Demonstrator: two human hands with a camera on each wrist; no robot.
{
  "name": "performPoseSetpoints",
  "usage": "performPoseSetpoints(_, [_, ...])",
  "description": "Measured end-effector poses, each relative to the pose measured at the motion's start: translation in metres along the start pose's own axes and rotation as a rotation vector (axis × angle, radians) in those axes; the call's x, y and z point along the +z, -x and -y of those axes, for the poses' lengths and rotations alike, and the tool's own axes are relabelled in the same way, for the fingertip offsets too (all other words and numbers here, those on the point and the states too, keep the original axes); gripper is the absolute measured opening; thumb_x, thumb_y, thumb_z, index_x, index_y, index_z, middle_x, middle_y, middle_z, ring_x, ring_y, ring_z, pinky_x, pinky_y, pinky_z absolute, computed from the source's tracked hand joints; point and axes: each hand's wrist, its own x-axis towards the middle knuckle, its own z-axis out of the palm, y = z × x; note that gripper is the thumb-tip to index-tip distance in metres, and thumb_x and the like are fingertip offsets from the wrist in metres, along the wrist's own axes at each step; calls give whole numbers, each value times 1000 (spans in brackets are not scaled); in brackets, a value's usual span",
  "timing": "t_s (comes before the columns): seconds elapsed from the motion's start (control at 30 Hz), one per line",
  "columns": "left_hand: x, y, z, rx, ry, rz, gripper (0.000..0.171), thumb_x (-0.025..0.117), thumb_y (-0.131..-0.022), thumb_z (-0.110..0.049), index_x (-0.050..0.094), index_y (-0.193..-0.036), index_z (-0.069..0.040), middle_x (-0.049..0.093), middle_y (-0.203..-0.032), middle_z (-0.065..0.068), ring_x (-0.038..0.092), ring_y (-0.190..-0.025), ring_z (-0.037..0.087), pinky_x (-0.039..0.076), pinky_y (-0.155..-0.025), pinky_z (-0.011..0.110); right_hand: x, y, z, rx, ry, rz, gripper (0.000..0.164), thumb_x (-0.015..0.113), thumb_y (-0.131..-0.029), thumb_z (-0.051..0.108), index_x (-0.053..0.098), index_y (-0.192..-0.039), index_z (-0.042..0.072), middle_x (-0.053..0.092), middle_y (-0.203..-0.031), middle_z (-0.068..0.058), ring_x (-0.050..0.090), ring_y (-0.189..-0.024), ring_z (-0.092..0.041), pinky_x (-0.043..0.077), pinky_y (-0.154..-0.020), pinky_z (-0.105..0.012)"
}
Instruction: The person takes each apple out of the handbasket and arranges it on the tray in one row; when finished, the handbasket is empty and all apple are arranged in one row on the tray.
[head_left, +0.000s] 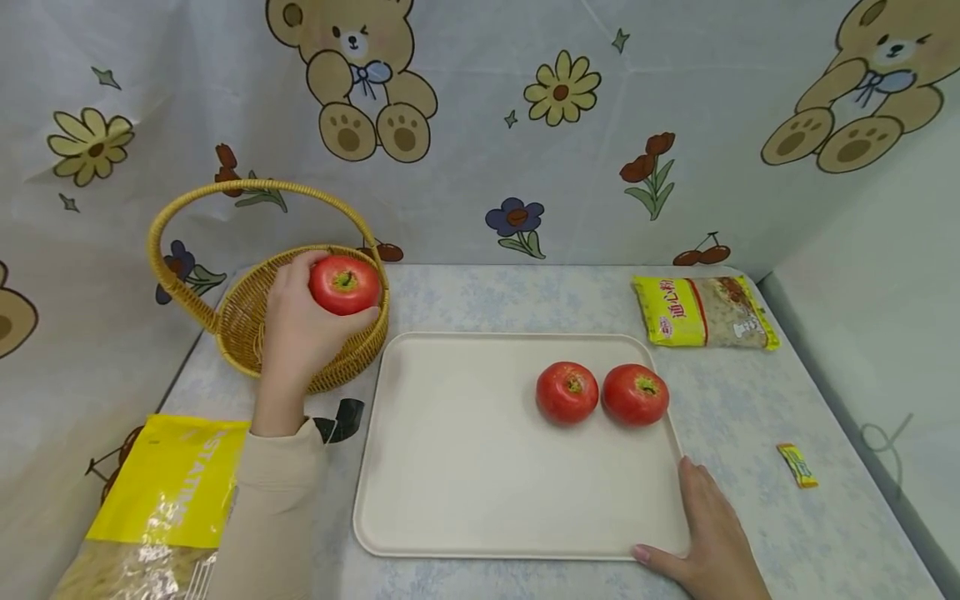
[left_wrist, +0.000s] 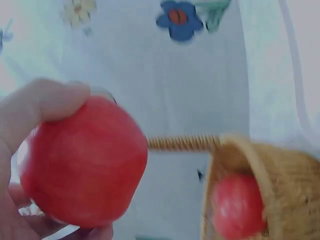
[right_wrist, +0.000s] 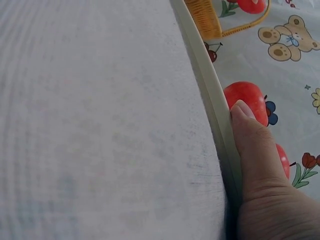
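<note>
My left hand [head_left: 303, 321] grips a red apple [head_left: 345, 285] over the wicker basket [head_left: 242, 321], thumb and fingers around its sides. In the left wrist view a second apple [left_wrist: 239, 206] shows inside the basket; in the head view it is hidden. My right hand [head_left: 712, 529] rests at the near right corner of a cream tray [head_left: 480, 467], its thumb at the front rim and its straight fingers along the right side. Two more apples, a left one [head_left: 567, 392] and a right one [head_left: 635, 395], sit side by side toward the tray's far right.
A yellow pasta bag [head_left: 168, 492] lies at the near left, partly behind the left sleeve. Behind the tray's right corner is a yellow-and-clear food packet [head_left: 705, 312]. A small yellow wrapped candy [head_left: 797, 465] lies to the right. A bear-printed cloth [head_left: 465, 108] hangs behind the table.
</note>
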Motion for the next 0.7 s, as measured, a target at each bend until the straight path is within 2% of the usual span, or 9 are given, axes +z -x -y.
performPoseSetpoints(0.13, [18,12,-17,80,59,60,85,86,-73,-29,42,-144,-14,48,-139,12,46,-125,32,53,-93,57,0,0,0,0,0,-7,149,73,-63,78,-11,-155,-3,10,-158,-35,6,-145,-54,9,-110,-76])
performPoseSetpoints(0.3, [48,23,-26,106,118,177,85,87,-72,-30,44,-144,-17,50,-138,9,51,-123,30,55,-91,52,2,-1,-2,-2,2,-15,151,73,-60,80,-10,-156,-2,10,-159,-35,6,-146,-53,11,-108,-77])
performPoseSetpoints(0.47, [82,31,-27,114,108,321,84,88,-71,-35,46,-141,-19,53,-132,6,55,-119,26,56,-91,48,2,-1,-2,-3,-6,-21,151,74,-59,80,-11,-156,0,9,-159,-34,3,-146,-53,10,-108,-77])
performPoseSetpoints(0.7, [124,40,-22,145,144,486,80,89,-69,-31,50,-137,-17,57,-128,3,57,-115,22,55,-92,44,1,0,-1,-2,12,-23,152,72,-59,81,-11,-156,0,9,-160,-33,5,-146,-53,11,-108,-77])
